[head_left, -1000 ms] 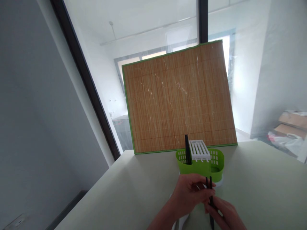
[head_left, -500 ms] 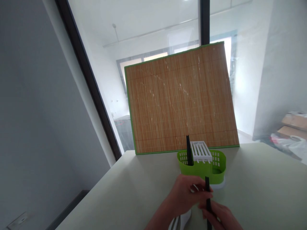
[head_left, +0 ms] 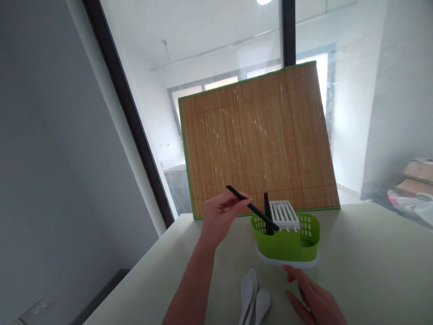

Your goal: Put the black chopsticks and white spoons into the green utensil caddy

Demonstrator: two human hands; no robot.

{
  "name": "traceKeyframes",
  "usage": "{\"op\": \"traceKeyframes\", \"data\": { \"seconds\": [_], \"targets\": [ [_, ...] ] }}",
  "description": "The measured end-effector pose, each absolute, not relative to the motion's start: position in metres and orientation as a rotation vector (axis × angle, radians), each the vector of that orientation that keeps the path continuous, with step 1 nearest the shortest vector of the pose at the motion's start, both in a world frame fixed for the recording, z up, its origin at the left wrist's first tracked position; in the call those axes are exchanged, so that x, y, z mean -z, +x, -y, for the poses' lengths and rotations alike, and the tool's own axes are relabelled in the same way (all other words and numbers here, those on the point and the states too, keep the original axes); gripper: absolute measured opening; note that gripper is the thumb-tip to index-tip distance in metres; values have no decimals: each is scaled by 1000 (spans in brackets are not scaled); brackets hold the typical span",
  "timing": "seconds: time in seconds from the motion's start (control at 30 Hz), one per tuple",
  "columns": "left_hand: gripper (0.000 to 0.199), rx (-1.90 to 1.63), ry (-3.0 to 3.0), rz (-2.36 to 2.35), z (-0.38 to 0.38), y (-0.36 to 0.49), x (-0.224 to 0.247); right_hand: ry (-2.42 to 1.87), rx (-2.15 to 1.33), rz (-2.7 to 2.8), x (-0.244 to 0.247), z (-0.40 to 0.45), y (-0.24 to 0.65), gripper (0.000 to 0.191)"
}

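My left hand (head_left: 219, 215) is raised left of the green utensil holder (head_left: 282, 247) and pinches black chopsticks (head_left: 259, 213). They slant down to the right, with their lower end in front of the holder's white slotted rack (head_left: 284, 214). I cannot tell how many are in the pinch. More black chopsticks (head_left: 267, 212) stand upright in the holder's left compartment. My right hand (head_left: 313, 295) hovers low in front of the holder with nothing in it, thumb and fingers apart. Near it lie three white spoons (head_left: 246, 291), their handles running off the lower edge.
A bamboo mat (head_left: 257, 140) with green edging leans upright against the glass behind the holder. Everything stands on a pale table (head_left: 162, 271). A grey wall (head_left: 67, 158) is on the left. Cardboard boxes (head_left: 419, 178) lie beyond the table on the right.
My left hand has moved up and left with the chopsticks, which have tipped from upright to slanted. The right hand has let go of them and opened. The spoons are now more exposed.
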State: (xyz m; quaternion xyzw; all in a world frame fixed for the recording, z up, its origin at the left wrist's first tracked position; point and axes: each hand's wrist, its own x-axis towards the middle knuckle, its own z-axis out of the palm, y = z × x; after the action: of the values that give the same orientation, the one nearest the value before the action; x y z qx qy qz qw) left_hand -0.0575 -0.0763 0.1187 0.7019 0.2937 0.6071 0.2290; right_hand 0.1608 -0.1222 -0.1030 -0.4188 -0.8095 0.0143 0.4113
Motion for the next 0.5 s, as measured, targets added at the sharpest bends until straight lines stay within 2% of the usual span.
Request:
{"op": "traceKeyframes", "data": {
  "seconds": [0.1, 0.17, 0.33, 0.5],
  "targets": [
    [18, -1728, 1989, -849, 43, -57, -130, -1030, -20, 2069, 101, 122, 158, 43],
    [20, -1635, 1993, -899, 15, -52, -125, -1035, -17, 2100, 101, 122, 156, 42],
    [16, -1251, 1937, -1222, -53, -39, -82, -1071, 52, 2176, 107, 118, 154, 29],
    [8, -1079, 1853, -1311, -85, -28, -40, -1077, 153, 2264, 117, 112, 151, 22]
  ]
}}
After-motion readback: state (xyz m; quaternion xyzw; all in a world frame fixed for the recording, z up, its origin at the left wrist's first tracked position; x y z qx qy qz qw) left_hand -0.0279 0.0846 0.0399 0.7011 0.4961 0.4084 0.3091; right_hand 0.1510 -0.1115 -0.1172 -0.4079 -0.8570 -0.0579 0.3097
